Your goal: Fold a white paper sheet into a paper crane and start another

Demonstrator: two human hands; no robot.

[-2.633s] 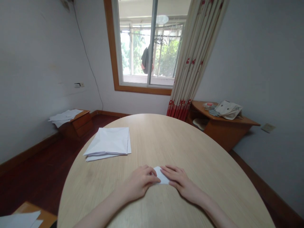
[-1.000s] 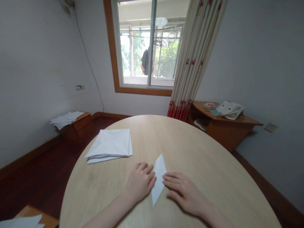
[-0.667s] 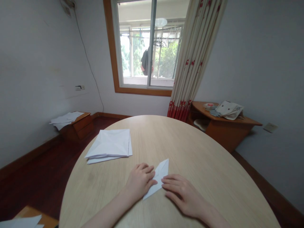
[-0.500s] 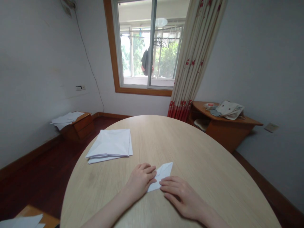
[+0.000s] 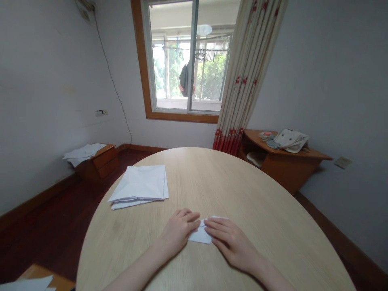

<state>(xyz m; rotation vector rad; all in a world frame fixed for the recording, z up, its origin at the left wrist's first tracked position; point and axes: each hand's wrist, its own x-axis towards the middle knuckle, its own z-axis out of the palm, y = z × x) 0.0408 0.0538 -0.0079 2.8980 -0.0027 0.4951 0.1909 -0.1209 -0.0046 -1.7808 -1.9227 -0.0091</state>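
Observation:
A small piece of folded white paper [image 5: 200, 235] lies on the round wooden table [image 5: 242, 190], between my two hands and partly covered by them. My left hand [image 5: 180, 228] holds its left side down, with bent fingers and the thumb closed on it. My right hand [image 5: 228, 238] rests on the right side of the paper, its fingers stretched out and lying flat. A thin strip of the paper's far edge shows beyond the right fingers.
A stack of white paper sheets [image 5: 142, 184] lies at the table's left. A low cabinet [image 5: 104, 161] with papers on top stands by the left wall. A corner desk [image 5: 291, 169] holds a cloth bag [image 5: 291, 139]. More white paper [image 5: 27, 283] shows at bottom left.
The folded paper has turned clockwise, its far corner swinging right. My right hand has moved slightly up and left, covering more of it. My left hand has hardly moved.

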